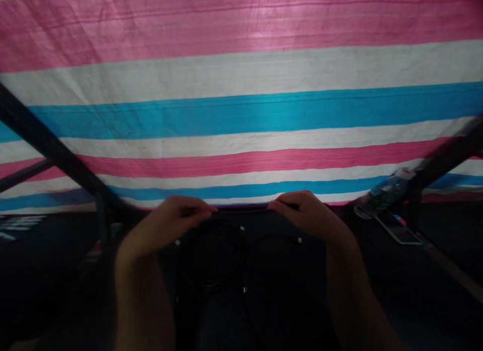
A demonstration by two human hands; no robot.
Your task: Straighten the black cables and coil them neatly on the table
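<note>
My left hand [181, 217] is closed in a pinch, thumb and fingers pointing right. Facing it, my right hand [298, 210] pinches too, its fingertips pointing left. Between the two pinches a thin black cable [243, 210] runs nearly straight, held at both ends of that stretch. Below my left hand lies a coiled black cable [209, 288] on a dark surface. Another black cable with a light metal plug [299, 240] curves below my right hand. More small light connector ends [242, 228] show near the coil.
Striped pink, white and blue sheeting [241, 109] hangs in front. Dark metal bars [56, 150] slope at both sides. At the right, a clear plastic bottle [385, 192] leans near a phone [400, 230]. Small white items [22, 223] lie far left.
</note>
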